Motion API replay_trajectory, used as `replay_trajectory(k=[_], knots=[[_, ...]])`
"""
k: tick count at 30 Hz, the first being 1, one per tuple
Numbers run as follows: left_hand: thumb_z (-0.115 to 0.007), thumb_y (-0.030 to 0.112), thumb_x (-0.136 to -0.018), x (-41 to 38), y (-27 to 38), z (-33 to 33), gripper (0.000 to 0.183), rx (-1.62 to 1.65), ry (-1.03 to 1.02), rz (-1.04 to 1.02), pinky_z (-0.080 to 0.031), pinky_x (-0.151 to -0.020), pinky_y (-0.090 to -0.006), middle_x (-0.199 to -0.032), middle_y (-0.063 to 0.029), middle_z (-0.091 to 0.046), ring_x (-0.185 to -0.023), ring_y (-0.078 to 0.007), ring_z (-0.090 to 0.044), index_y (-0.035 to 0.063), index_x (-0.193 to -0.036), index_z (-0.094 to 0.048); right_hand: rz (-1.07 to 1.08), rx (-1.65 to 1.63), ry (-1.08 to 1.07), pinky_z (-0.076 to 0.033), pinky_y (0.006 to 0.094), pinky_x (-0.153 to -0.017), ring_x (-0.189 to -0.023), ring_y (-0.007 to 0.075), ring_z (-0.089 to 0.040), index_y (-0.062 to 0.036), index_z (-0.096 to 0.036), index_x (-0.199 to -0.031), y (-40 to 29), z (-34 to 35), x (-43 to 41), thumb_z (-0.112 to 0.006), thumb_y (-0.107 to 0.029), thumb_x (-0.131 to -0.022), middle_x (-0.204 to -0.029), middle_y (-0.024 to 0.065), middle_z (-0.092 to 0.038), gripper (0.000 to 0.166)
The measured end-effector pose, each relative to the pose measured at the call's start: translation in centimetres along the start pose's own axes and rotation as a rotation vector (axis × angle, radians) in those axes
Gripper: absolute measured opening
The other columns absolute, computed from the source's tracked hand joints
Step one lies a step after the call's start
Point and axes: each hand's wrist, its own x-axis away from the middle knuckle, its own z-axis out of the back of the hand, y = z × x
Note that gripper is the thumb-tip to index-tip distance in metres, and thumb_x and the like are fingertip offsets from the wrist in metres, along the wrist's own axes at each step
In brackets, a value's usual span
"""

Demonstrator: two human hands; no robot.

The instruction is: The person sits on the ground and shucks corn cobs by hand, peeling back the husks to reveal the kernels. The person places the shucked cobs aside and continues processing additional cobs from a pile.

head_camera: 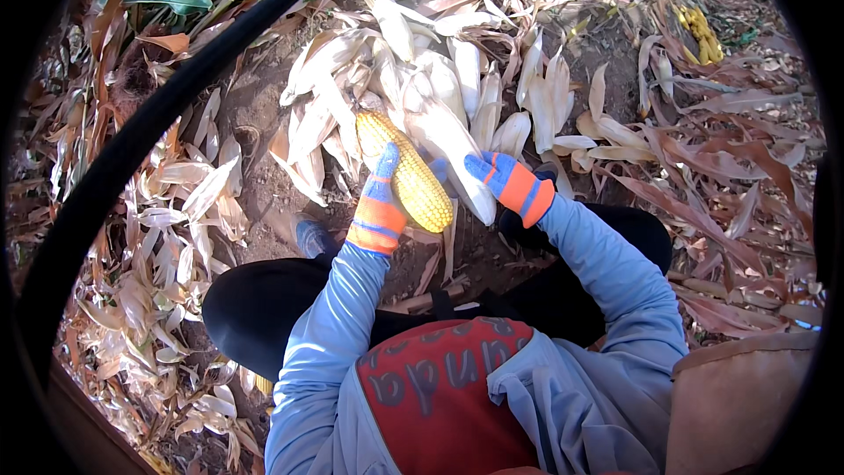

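Note:
My left hand point(380, 201), in a blue and orange knit glove, is closed around a bare yellow ear of corn point(415, 178), its thumb lying along the near side. The cob slants from upper left to lower right. Just right of it, my right hand point(508, 181), in a matching glove, is at the side of an ear of corn in pale dry husk point(455, 155); its fingertips are partly hidden, so its grip is unclear. More ears in pale husks point(428, 72) are heaped beyond both hands.
Dry husks and leaves point(165, 224) cover the ground at left and right. Yellow cobs point(702, 36) lie in a small pile at the upper right. A dark curved strap or cable point(178, 95) crosses the upper left. My bent knees flank the bare soil point(264, 211).

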Motion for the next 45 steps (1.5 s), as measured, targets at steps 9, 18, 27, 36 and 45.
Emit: replay_trajectory(k=[9,18,27,36,45], knots=[[-0.064,0.033,-0.074,-0.9,1.0,1.8,0.052,-0.072,0.231,-0.259,-0.044,-0.081,-0.0479,-0.094,-0.0167,-0.051,-0.087,-0.0345,-0.052,-0.0037,-0.105,-0.043,0.040,-0.316,0.133,-0.045,0.0273,-0.065,-0.074,0.0172,-0.058,-0.0007,-0.050,-0.104,1.1,2.6,-1.1,-0.050,-0.029,-0.084,-0.086,0.0099,-0.060,0.034],[-0.061,0.020,-0.078,0.1,2.3,0.3,0.040,-0.323,0.304,-0.550,-0.050,-0.067,-0.0382,-0.091,-0.0119,-0.055,-0.076,-0.0271,-0.057,0.0045,-0.109,-0.042,-0.229,1.069,-0.245,-0.040,0.0344,-0.084,-0.098,0.0326,-0.051,-0.0003,-0.046,-0.113,0.2,2.1,0.9,-0.057,-0.042,-0.074,-0.105,0.0189,-0.054,0.058],[-0.058,0.014,-0.079,0.5,-1.0,-1.6,0.031,-0.311,0.064,-0.342,-0.050,-0.067,-0.0346,-0.094,-0.0128,-0.058,-0.077,-0.0231,-0.058,-0.0002,-0.105,-0.049,-0.188,-0.164,-0.342,-0.041,0.0263,-0.082,-0.094,0.0152,-0.053,0.0014,-0.047,-0.111,-3.1,-2.1,-0.4,-0.061,-0.026,-0.077,-0.103,0.0108,-0.057,0.045],[-0.057,0.015,-0.080,1.0,0.6,-2.9,0.021,-0.265,0.168,-0.443,-0.051,-0.064,-0.0365,-0.082,-0.0168,-0.059,-0.070,-0.0267,-0.059,-0.0014,-0.092,-0.051,-0.068,0.009,-0.373,-0.044,0.0262,-0.070,-0.079,0.0106,-0.055,-0.0006,-0.049,-0.105,-2.8,-4.0,1.1,-0.061,-0.032,-0.076,-0.089,0.0075,-0.060,0.044],[-0.045,0.035,-0.087,-0.9,4.6,1.2,0.028,-0.129,0.311,-0.639,-0.038,-0.053,-0.0263,-0.061,0.0007,-0.045,-0.053,-0.0127,-0.041,0.0103,-0.074,-0.048,0.080,0.261,-0.415,-0.044,0.0287,-0.066,-0.073,0.0141,-0.056,0.0007,-0.049,-0.097,-1.2,-3.4,1.4,-0.061,-0.031,-0.076,-0.083,0.0106,-0.060,0.040]])
